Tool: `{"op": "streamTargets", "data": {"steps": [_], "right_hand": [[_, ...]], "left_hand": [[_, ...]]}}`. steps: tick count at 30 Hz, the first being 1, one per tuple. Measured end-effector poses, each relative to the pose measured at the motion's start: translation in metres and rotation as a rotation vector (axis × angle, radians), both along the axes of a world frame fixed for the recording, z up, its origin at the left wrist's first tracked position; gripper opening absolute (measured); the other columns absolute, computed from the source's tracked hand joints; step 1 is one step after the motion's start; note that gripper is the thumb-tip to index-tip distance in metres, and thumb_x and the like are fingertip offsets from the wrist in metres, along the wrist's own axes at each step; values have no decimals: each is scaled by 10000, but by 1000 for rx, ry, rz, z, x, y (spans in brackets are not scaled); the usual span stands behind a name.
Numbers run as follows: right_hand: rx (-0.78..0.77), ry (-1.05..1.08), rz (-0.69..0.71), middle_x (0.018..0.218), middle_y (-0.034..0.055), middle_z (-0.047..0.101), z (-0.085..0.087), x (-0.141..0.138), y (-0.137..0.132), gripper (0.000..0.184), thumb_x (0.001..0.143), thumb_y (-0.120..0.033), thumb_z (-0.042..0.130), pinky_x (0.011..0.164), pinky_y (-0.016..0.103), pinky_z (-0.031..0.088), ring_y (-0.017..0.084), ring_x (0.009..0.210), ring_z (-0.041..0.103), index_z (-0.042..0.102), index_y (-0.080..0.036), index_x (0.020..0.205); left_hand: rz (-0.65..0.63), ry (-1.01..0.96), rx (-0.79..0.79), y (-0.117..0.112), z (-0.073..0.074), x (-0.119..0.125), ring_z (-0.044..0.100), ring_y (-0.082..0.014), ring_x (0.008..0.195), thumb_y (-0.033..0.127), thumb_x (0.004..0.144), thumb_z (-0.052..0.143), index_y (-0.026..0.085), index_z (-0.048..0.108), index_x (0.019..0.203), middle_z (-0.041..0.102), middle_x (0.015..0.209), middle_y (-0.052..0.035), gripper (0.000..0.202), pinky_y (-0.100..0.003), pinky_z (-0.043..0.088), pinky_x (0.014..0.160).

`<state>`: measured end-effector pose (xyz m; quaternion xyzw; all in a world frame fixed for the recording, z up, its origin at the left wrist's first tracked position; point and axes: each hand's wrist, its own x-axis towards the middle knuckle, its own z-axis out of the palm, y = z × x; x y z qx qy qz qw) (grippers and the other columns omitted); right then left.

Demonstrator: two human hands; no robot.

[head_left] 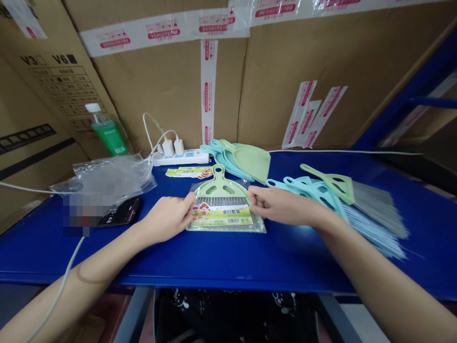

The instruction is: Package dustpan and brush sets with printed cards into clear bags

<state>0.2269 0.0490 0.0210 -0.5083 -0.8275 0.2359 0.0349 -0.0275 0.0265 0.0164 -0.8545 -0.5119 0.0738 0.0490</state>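
Note:
A green brush and dustpan set (pixel 219 190) lies in a clear plastic bag (pixel 262 226) at the middle of the table, its handle pointing away from me. A printed label card (pixel 222 215) covers part of the bristles. My left hand (pixel 174 215) pinches the bag's left edge, fingers curled. At the opposite edge, my right hand (pixel 276 205) is closed with bent fingers against the bag. Behind the set are stacked dustpans (pixel 250 162), green over blue. Loose label cards (pixel 189 172) lie just left of them.
Hand brushes (pixel 357 205) in blue and green are piled at the right. At the left are clear plastic bags (pixel 114 174), a phone (pixel 121 212) and a green bottle (pixel 109 133). A power strip (pixel 182 157) with cables stands before cardboard boxes (pixel 160 85).

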Motion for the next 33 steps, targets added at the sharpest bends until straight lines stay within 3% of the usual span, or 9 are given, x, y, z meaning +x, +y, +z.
{"op": "streamTargets", "data": {"steps": [6, 33], "right_hand": [[97, -18, -9, 602, -34, 479, -3, 0, 2, 173, 832, -168, 414, 520, 269, 294, 120, 535, 409, 330, -233, 695], [134, -1, -70, 604, -19, 494, -8, 0, 5, 142, 827, -177, 374, 536, 287, 309, 147, 551, 433, 296, -240, 727]], "left_hand": [[-6, 37, 16, 0, 2, 2, 629, -211, 609, 218, 890, 351, 192, 428, 864, 613, 633, -3, 85, -281, 359, 523], [-134, -98, -1, -5, 0, -1, 551, -183, 492, 216, 871, 316, 211, 393, 805, 541, 546, 29, 102, -280, 325, 482]]}}
